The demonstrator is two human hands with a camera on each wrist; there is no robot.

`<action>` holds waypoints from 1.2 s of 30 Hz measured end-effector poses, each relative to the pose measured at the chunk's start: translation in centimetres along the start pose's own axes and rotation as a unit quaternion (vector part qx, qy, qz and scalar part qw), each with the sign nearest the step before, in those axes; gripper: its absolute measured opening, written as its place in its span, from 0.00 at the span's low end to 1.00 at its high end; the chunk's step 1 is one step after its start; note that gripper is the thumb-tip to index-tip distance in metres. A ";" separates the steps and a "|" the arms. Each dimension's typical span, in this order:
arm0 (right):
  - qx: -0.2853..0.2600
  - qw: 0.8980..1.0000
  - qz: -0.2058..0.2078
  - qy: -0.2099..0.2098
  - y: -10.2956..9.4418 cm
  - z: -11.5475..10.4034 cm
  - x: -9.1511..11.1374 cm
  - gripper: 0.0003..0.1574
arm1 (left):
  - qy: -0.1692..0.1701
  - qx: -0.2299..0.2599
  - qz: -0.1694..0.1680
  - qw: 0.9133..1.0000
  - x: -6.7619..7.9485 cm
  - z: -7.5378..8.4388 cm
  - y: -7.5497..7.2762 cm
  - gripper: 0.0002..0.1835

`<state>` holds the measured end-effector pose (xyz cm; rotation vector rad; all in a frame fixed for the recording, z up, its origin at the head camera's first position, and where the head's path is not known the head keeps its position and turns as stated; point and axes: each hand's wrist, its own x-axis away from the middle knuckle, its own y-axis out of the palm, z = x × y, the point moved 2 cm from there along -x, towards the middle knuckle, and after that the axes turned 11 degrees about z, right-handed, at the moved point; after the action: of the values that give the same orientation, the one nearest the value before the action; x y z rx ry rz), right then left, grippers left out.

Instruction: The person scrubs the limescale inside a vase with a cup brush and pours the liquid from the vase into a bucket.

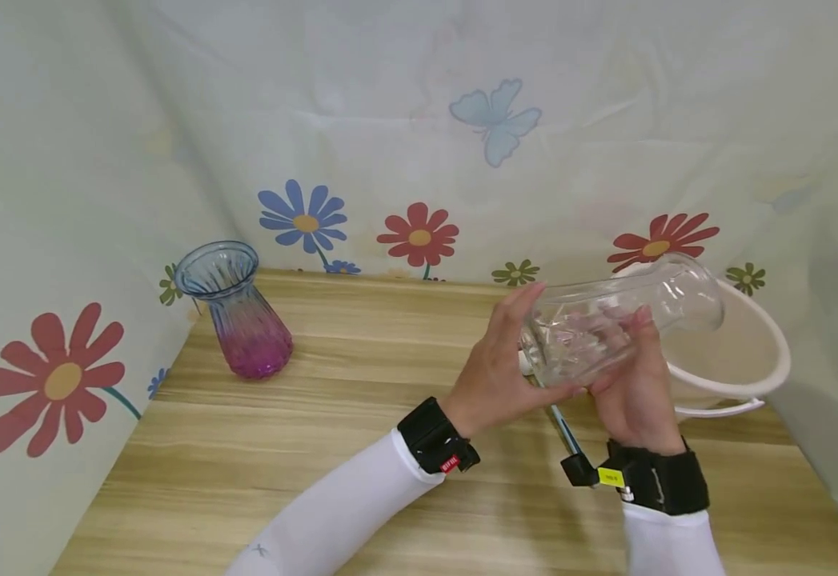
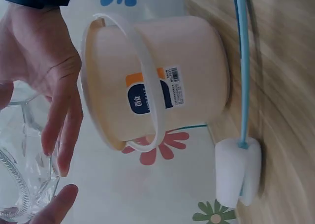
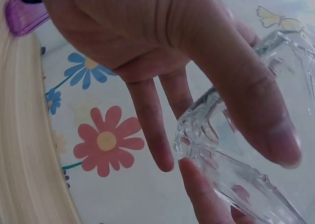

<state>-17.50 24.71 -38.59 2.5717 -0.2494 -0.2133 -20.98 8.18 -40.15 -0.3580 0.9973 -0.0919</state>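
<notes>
Both hands hold a clear glass vase [image 1: 584, 328] in the air, tipped nearly onto its side with its flared mouth toward the right. The left hand [image 1: 494, 376] grips it around the base end. From below and in front, the right hand [image 1: 638, 392] holds its body, thumb against the glass. In the right wrist view, the faceted base of the vase [image 3: 211, 135] shows between the fingers. Behind the vase's mouth stands a cream bucket [image 2: 182, 47] with a white handle [image 2: 152, 86].
A blue-to-purple glass vase [image 1: 249, 320] stands at the table's left rear. Beneath the hands, a thin blue stick [image 2: 244, 71] with a white lobed head [image 2: 231, 172] lies on the wooden table [image 1: 361, 344]. Flower-printed cloth [image 1: 361, 120] hangs behind and at both sides.
</notes>
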 end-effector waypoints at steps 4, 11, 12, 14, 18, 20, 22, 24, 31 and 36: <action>-0.010 1.000 -0.021 -0.003 0.0 -0.3 -0.4 0.45 | 0.025 -0.002 0.006 1.000 -1.2 0.1 0.1 0.67; -0.074 0.997 -0.025 -0.027 0.5 -0.4 -1.0 0.44 | 0.057 0.001 0.012 0.998 -3.2 0.5 0.0 0.65; -0.091 0.995 -0.024 -0.030 0.6 -0.4 -1.0 0.44 | 0.063 0.000 0.011 0.998 -3.5 0.5 0.0 0.64; -0.124 0.991 -0.020 -0.035 0.7 -0.3 -1.2 0.43 | 0.074 0.001 0.012 0.997 -3.9 0.6 -0.1 0.64; -0.210 0.977 -0.030 -0.031 0.8 0.0 -1.6 0.41 | 0.090 0.007 0.014 0.996 -4.7 0.9 -0.1 0.61; -0.248 0.967 -0.040 -0.029 1.0 0.0 -1.8 0.41 | 0.097 0.006 0.012 0.995 -5.0 1.0 0.0 0.61; -0.292 0.955 -0.054 -0.023 1.1 0.1 -1.9 0.41 | 0.104 0.004 0.008 0.995 -5.3 1.2 0.1 0.59; -0.325 0.944 -0.064 -0.008 1.1 0.1 -1.9 0.41 | 0.111 0.000 0.005 0.994 -5.6 1.4 0.2 0.58; -0.383 0.919 -0.096 0.026 1.2 0.4 -1.7 0.46 | 0.131 -0.009 -0.008 0.991 -6.6 2.1 0.2 0.53; -0.393 0.914 -0.097 0.025 1.1 0.4 -1.7 0.47 | 0.134 -0.015 -0.022 0.991 -7.0 2.4 0.4 0.52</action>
<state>-19.35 23.96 -38.20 1.7882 0.1049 -0.2550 -22.78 10.85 -33.51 -0.4030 1.2570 -0.1688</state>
